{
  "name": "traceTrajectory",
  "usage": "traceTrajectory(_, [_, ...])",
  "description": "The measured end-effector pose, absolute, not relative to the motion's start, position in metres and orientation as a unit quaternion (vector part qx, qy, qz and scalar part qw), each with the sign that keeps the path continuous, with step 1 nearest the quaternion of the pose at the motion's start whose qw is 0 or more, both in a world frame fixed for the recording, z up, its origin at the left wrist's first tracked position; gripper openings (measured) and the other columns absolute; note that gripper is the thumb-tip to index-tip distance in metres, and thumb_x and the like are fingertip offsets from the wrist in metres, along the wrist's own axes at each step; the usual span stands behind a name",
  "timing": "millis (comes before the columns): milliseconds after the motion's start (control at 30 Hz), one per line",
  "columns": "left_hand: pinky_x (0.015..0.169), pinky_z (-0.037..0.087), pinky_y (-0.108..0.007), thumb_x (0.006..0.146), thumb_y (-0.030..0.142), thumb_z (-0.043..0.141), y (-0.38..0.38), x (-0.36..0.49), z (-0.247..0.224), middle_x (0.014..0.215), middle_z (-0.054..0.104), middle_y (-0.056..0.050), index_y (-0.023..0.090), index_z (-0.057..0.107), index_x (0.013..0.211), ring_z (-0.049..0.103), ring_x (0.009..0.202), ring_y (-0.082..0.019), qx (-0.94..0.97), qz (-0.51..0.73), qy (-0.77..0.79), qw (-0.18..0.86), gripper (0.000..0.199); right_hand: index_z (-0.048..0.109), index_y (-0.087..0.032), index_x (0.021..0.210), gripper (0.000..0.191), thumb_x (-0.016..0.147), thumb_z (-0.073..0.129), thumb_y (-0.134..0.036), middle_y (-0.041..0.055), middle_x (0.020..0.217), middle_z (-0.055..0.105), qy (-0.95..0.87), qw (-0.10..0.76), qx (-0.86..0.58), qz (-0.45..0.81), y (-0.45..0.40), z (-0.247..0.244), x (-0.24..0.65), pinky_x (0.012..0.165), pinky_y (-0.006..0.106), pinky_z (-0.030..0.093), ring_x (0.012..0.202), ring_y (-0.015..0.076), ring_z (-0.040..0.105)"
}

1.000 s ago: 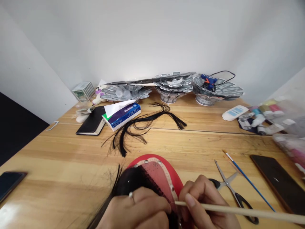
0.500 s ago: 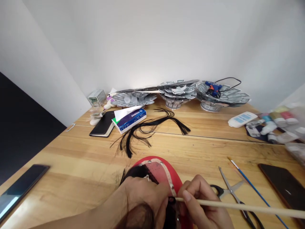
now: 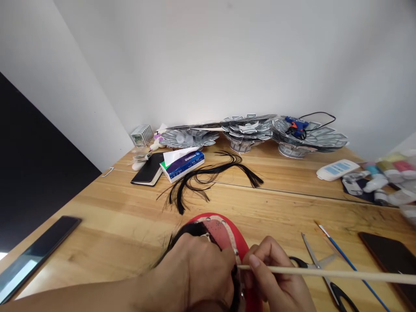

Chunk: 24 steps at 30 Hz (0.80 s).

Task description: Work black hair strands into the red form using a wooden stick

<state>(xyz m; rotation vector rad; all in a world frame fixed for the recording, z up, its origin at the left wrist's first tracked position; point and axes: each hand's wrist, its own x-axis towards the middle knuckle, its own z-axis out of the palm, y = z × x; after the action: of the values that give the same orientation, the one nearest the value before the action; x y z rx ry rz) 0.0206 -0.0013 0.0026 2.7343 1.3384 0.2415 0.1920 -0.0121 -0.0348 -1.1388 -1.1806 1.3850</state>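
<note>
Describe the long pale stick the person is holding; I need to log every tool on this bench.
The stick is thin, straight and pale cream, wood by the look of it. It lies nearly level across the lower right of the view, running off the right edge. The right hand pinches it near its left tip, thumb on top. That tip sits at the dark hair on the red form, beside the left hand. Behind it on the table lie scissors.

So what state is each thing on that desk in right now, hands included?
Left hand: pressed down on the black hair on the red form.
Right hand: pinching a thin wooden stick.
Wooden stick: held level, tip at the hair.
Red form: partly covered with hair.
Scissors: lying open.
Tissue pack: open, a tissue sticking out.
Loose hair: spread on the table.
Notebook: closed.
</note>
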Motion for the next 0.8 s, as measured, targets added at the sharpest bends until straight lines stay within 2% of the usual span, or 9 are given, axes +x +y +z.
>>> traceTrajectory(100, [0.046,0.045,-0.025,0.089,0.026,0.059,-0.001,0.025,0.019,0.048,0.057,0.001,0.02,0.059,0.055,0.055,0.043,-0.015,0.908,0.049,0.414,0.049,0.034,0.056,-0.023,0.066,0.04,0.091,0.064,-0.053,-0.0039,0.055,0.057,-0.479,0.474,-0.465,0.573,-0.012,-0.034,0.19,0.044,0.022,0.034,0.047,0.0118,0.044])
traceTrajectory(167, [0.046,0.046,-0.025,0.087,0.025,0.058,-0.003,0.026,0.035,0.047,0.057,-0.001,0.02,0.061,0.055,0.056,0.044,-0.016,0.911,0.031,0.408,0.047,0.033,0.055,-0.023,0.066,0.04,0.09,0.065,-0.054,-0.0042,0.054,0.056,-0.474,0.472,-0.465,0.58,-0.011,-0.033,0.189,0.043,0.022,0.031,0.046,0.0116,0.043])
traceTrajectory(267, [0.058,0.052,-0.027,0.089,0.021,0.055,-0.01,0.018,0.059,0.063,0.069,-0.005,0.017,0.068,0.071,0.064,0.057,-0.019,0.917,0.042,0.397,0.023,0.023,0.054,-0.023,0.066,0.041,0.088,0.066,-0.056,-0.0046,0.053,0.057,-0.462,0.471,-0.463,0.592,-0.01,-0.031,0.188,0.043,0.022,0.03,0.046,0.011,0.042])
traceTrajectory(367, [0.065,0.054,-0.029,0.092,0.019,0.052,-0.019,0.01,0.073,0.078,0.074,-0.008,0.015,0.069,0.086,0.067,0.066,-0.02,0.934,0.061,0.353,-0.003,0.019,0.054,-0.022,0.066,0.043,0.086,0.067,-0.058,-0.0046,0.054,0.058,-0.445,0.469,-0.461,0.608,-0.011,-0.029,0.187,0.042,0.021,0.028,0.046,0.0095,0.04])
traceTrajectory(633, [0.06,0.051,-0.029,0.091,0.018,0.055,-0.022,0.019,0.069,0.069,0.071,-0.006,0.017,0.065,0.074,0.064,0.058,-0.02,0.926,0.052,0.371,-0.039,0.021,0.052,-0.021,0.066,0.049,0.078,0.074,-0.063,-0.0044,0.05,0.059,-0.391,0.476,-0.459,0.64,-0.012,-0.025,0.181,0.043,0.018,0.028,0.043,0.0077,0.039])
traceTrajectory(800, [0.062,0.05,-0.029,0.094,0.019,0.052,-0.022,0.02,0.063,0.073,0.072,-0.005,0.017,0.064,0.08,0.066,0.063,-0.02,0.914,0.033,0.402,-0.047,0.018,0.051,-0.021,0.066,0.049,0.076,0.076,-0.062,-0.0066,0.049,0.055,-0.369,0.493,-0.463,0.638,-0.012,-0.019,0.177,0.044,0.017,0.025,0.043,0.0065,0.035])
